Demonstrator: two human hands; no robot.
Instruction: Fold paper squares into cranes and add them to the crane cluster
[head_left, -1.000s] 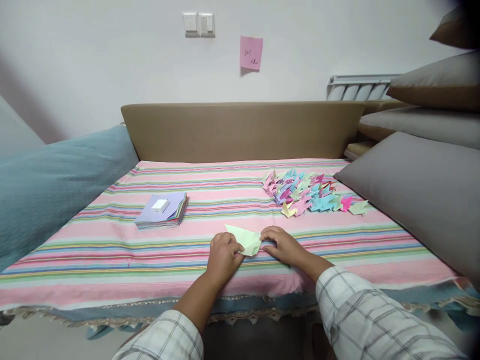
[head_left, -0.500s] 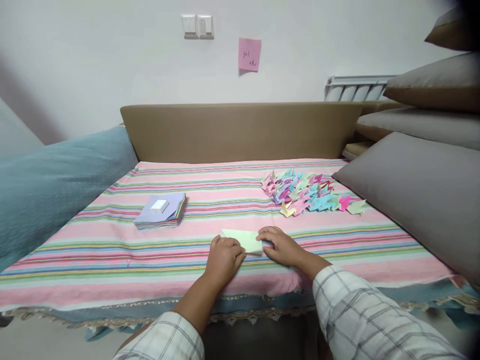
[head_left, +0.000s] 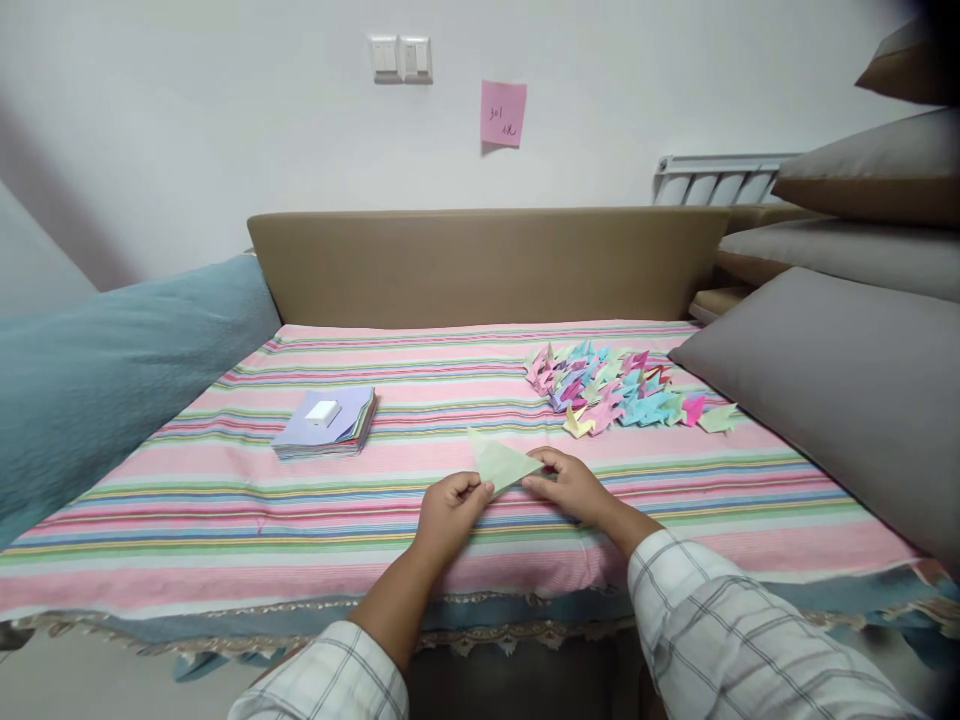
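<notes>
A pale green folded paper triangle (head_left: pixel 498 462) is held up just above the striped cloth (head_left: pixel 225 500). My left hand (head_left: pixel 448 514) pinches its lower left corner with thumb and fingers closed. My right hand (head_left: pixel 570 484) pinches its right tip. Both sleeves are plaid. A pile of several folded paper cranes (head_left: pixel 615 392) in pink, blue, green and yellow lies behind my right hand. A stack of coloured paper squares (head_left: pixel 326 424) with a small white block (head_left: pixel 322 410) on top sits to the left.
A tan headboard (head_left: pixel 487 262) runs along the back. A teal cushion (head_left: pixel 97 370) lies at the left and grey cushions (head_left: pixel 832 390) are stacked at the right. A pink sticky note (head_left: pixel 503 114) and light switches (head_left: pixel 400 58) are on the wall.
The green paper lay flat under both hands; now it is lifted and tilted up as a triangle, pinched at both ends.
</notes>
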